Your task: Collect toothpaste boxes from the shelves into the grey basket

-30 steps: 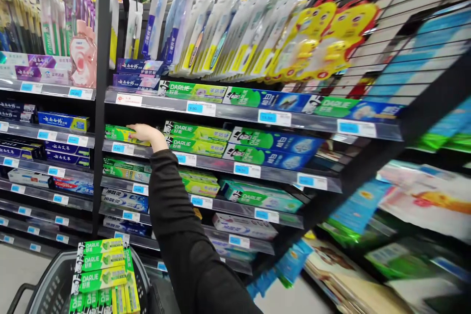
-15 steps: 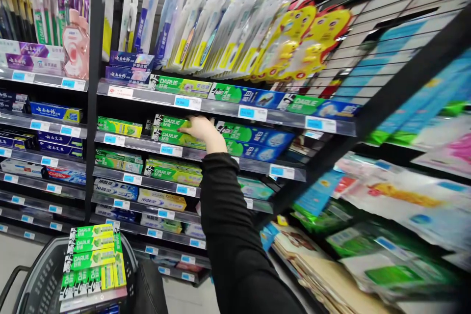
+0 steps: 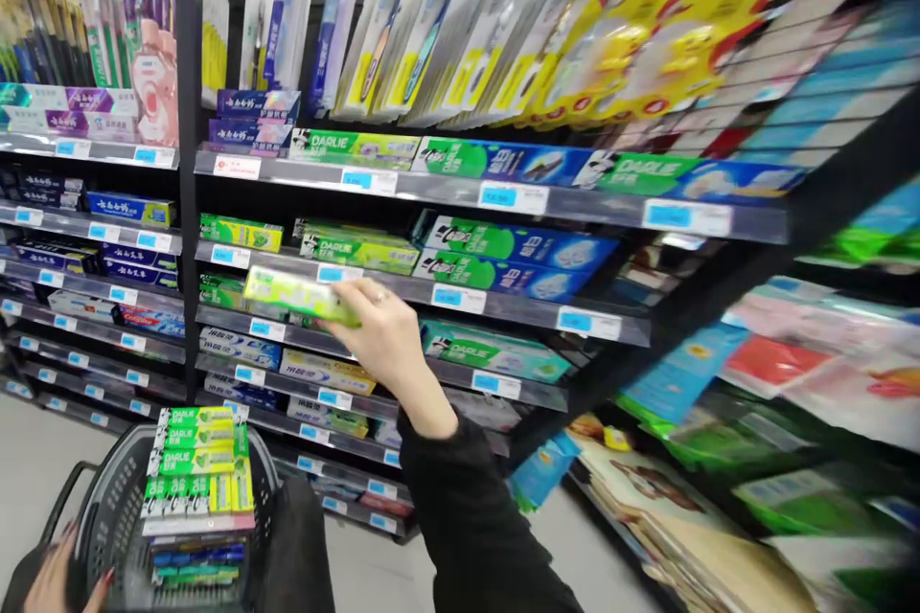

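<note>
Broadly, a tall black shelving rack (image 3: 188,239) fills the view, with straight uprights and thin shelves edged in glossy, clear strips. Below it sits a rounded, perforated grey plastic basket (image 3: 107,517), holding a pile of smooth green-and-yellow cardboard cartons (image 3: 194,455). The right hand (image 3: 384,330) has its fingers closed around the right end of a slim, oblong green-and-yellow carton (image 3: 294,294); the blurred left end juts past them, hiding some stock on the shelves behind. The left hand (image 3: 57,577), partly cut off, is beside the basket; whether its fingers grip anything I cannot tell. Small blue-and-white price labels (image 3: 369,180) line the shelves; a thin ring (image 3: 383,296) circles one right finger.
</note>
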`<action>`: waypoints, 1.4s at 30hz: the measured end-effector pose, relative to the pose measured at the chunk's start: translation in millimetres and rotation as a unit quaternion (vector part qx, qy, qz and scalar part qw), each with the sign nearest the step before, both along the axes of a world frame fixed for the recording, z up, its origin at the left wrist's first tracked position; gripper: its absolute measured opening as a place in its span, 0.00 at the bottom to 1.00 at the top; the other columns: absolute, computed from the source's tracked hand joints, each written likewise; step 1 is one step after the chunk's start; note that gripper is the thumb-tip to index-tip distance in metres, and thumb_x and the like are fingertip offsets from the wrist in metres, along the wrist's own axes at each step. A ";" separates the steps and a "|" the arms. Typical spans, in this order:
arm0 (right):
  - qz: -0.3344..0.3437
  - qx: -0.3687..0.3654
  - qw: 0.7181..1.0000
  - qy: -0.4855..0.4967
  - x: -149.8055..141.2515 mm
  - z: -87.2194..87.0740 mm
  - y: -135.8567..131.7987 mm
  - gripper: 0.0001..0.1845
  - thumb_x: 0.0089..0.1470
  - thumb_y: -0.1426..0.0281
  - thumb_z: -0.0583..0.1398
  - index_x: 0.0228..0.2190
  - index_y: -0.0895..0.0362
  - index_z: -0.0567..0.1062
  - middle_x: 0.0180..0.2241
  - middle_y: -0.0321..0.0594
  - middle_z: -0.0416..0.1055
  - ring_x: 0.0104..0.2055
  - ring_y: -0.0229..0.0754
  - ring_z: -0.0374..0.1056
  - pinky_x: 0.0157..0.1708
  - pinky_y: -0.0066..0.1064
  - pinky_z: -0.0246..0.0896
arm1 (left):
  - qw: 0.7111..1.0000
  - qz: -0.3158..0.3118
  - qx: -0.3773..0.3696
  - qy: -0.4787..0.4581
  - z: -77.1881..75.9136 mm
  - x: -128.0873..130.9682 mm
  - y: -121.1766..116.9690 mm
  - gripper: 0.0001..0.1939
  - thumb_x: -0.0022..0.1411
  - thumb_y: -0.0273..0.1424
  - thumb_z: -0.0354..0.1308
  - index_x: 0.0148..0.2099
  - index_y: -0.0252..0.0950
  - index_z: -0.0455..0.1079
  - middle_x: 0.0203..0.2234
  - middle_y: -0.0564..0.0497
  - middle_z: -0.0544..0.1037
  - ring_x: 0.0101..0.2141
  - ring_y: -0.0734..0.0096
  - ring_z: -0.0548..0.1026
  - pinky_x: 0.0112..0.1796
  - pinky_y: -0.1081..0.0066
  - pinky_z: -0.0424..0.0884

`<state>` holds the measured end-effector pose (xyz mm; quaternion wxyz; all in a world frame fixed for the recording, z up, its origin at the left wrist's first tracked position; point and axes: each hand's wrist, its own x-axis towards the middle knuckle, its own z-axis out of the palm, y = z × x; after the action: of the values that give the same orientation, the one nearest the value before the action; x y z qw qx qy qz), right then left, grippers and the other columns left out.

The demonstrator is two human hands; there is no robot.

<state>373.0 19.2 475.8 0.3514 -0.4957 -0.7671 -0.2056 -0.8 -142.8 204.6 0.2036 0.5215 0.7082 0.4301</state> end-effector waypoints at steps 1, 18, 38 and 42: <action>0.055 -0.067 0.996 0.019 -9.8 -11.7 -15.2 0.18 0.55 0.59 0.62 0.45 0.54 0.76 0.42 0.46 0.74 0.40 0.48 0.69 0.39 0.36 0.61 | 1.000 -0.012 0.010 -0.004 10.5 3.5 -1.3 0.32 0.62 0.39 0.58 0.66 0.52 0.52 0.63 0.49 0.60 0.62 0.48 0.60 0.58 0.49 0.64; 0.445 -0.618 0.621 0.188 -27.2 -158.4 -112.5 0.39 0.40 0.53 0.70 0.52 0.55 0.70 0.52 0.48 0.69 0.53 0.50 0.66 0.50 0.37 0.64 | 0.969 -0.181 -0.003 -0.169 104.6 35.0 -38.5 0.28 0.38 0.42 0.73 0.41 0.33 0.73 0.33 0.46 0.79 0.34 0.62 0.77 0.34 0.69 0.75; 0.248 -0.504 0.645 0.518 -50.7 -196.3 -188.7 0.21 0.50 0.61 0.63 0.45 0.55 0.69 0.34 0.41 0.72 0.29 0.38 0.67 0.27 0.29 0.65 | 0.882 -0.101 -0.134 -0.441 71.4 28.9 -45.9 0.26 0.46 0.46 0.70 0.41 0.35 0.69 0.33 0.50 0.78 0.27 0.65 0.78 0.25 0.69 0.77; 0.216 -0.375 0.819 0.377 -72.6 -160.4 -203.2 0.24 0.47 0.68 0.63 0.47 0.55 0.68 0.33 0.39 0.69 0.26 0.36 0.63 0.24 0.28 0.63 | 0.825 -0.108 -0.105 -0.545 39.2 32.0 -35.0 0.32 0.48 0.52 0.68 0.47 0.34 0.71 0.41 0.43 0.78 0.39 0.58 0.78 0.35 0.64 0.77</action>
<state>300.4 -184.0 315.4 0.4358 -0.4498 -0.6797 0.3817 31.3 -177.9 243.8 0.6553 0.2506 0.4617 0.5428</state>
